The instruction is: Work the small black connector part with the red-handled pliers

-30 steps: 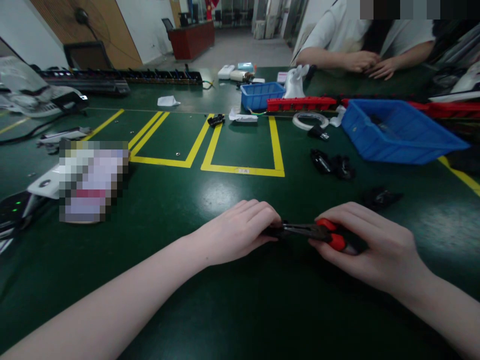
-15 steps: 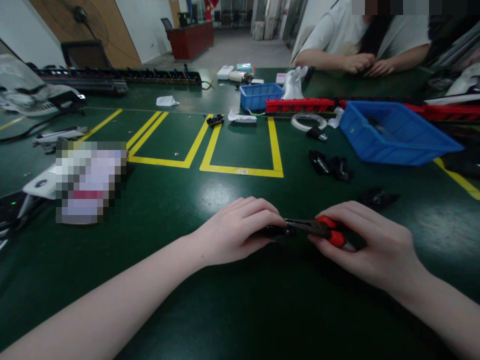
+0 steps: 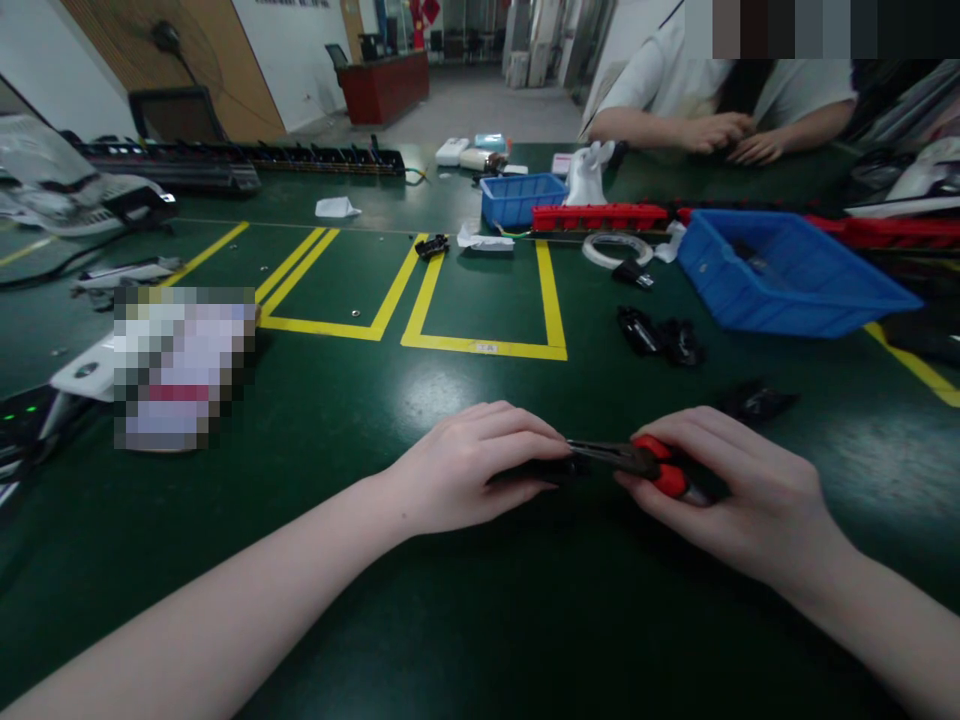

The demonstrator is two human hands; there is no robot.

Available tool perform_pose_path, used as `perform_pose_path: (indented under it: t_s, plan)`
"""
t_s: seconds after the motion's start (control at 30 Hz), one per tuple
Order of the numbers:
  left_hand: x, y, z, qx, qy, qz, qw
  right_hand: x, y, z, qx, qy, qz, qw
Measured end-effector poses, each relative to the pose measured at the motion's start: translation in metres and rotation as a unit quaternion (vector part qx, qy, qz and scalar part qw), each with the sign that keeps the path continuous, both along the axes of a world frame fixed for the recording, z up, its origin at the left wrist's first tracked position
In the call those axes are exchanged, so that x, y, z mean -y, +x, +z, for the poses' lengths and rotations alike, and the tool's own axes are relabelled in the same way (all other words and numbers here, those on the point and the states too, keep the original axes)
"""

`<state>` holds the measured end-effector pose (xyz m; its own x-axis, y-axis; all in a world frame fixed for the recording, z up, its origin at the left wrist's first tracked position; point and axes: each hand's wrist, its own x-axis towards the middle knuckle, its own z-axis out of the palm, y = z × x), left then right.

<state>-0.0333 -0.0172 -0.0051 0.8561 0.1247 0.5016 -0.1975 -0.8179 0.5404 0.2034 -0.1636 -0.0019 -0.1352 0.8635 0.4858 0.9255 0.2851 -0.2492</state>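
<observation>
Long-nose pliers (image 3: 630, 458) with red handles are gripped in my right hand (image 3: 739, 490), their jaws pointing left. The jaw tips reach a small black part (image 3: 559, 468) that my left hand (image 3: 487, 465) pinches between thumb and fingers. Most of that black part is covered by my fingers, and I cannot make out its kind. Whether the jaws are clamped on it cannot be seen clearly. Just beyond my right hand lies a black crumpled piece (image 3: 759, 398) on the green tabletop (image 3: 480, 620).
To the right stands a large blue bin (image 3: 795, 300), with small black parts (image 3: 660, 335) beside it. A smaller blue bin (image 3: 521, 203) and a red strip (image 3: 600, 218) lie farther back. A phone (image 3: 180, 375) rests at left. Across the table sits another person (image 3: 720, 110).
Both hands hold nearly the same pose, with the pliers still at the black part. The whole view has shifted down slightly.
</observation>
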Motion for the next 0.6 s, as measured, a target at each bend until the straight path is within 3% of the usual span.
perform_pose_path:
  t_s: [0.6]
  plan:
    - [0.0011,0.0012,-0.0009,0.087,0.02,0.001,0.996,0.0006,0.0029,-0.0018,-0.015,-0.009,0.006,1.0]
